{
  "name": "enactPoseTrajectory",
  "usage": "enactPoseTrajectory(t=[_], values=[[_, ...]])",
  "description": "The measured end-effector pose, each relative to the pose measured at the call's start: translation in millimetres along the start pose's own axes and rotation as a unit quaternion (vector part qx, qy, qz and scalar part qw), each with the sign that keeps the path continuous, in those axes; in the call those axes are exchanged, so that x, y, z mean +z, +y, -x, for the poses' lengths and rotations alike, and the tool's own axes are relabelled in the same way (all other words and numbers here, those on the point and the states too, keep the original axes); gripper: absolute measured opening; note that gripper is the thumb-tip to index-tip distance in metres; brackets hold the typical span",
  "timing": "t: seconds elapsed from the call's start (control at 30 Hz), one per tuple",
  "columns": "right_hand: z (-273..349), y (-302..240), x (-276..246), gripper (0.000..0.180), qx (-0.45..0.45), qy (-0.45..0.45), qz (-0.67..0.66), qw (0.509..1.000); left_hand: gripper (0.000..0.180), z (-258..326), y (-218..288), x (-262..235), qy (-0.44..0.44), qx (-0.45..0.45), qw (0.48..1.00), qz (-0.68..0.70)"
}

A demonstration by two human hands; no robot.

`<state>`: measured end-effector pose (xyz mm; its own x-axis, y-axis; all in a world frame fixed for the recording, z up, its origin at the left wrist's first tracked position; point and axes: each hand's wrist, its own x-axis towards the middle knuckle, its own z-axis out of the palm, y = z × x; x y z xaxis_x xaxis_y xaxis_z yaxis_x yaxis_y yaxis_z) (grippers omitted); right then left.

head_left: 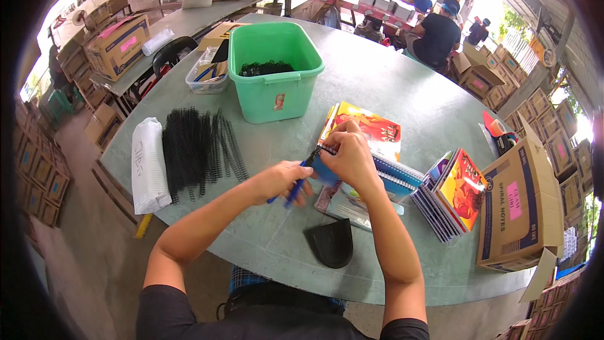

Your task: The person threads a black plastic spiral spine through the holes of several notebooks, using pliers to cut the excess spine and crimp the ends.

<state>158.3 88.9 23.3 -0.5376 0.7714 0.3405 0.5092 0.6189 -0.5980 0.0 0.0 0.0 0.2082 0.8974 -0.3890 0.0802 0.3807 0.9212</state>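
Note:
My left hand (280, 181) is closed around blue-handled pliers (296, 191), whose dark jaws point toward my right hand. My right hand (351, 157) pinches the left end of a spiral notebook (397, 176) with a blue cover, beside the plier tips. The fingertips hide the exact spot where coil and jaws meet. Beyond it lie notebooks with red and yellow covers (372, 127). Under my wrists rests another item in clear or pale covering (352, 204). A black pad with a rounded end (333, 243) sits nearer to me.
Many black spiral coils (196, 154) lie left, beside a white wrapped bundle (149, 164). A green bin (277, 99) holds more coils; a clear tub of tools (207, 78) adjoins it. Bound notebooks (454, 194) and a cardboard box (517, 198) stand right. People sit farther back.

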Motion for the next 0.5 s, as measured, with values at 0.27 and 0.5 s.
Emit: enactPoseTrajectory(t=[0.27, 0.5], values=[[5, -1, 6, 0.026, -0.007, -0.014, 0.029, 0.999, 0.034, -9, -25, 2, 0.153, 0.122, 0.951, -0.238], [-100, -51, -29, 0.041, -0.179, 0.172, -0.023, 0.968, 0.039, -18, -31, 5, 0.076, 0.101, 0.965, -0.231]])
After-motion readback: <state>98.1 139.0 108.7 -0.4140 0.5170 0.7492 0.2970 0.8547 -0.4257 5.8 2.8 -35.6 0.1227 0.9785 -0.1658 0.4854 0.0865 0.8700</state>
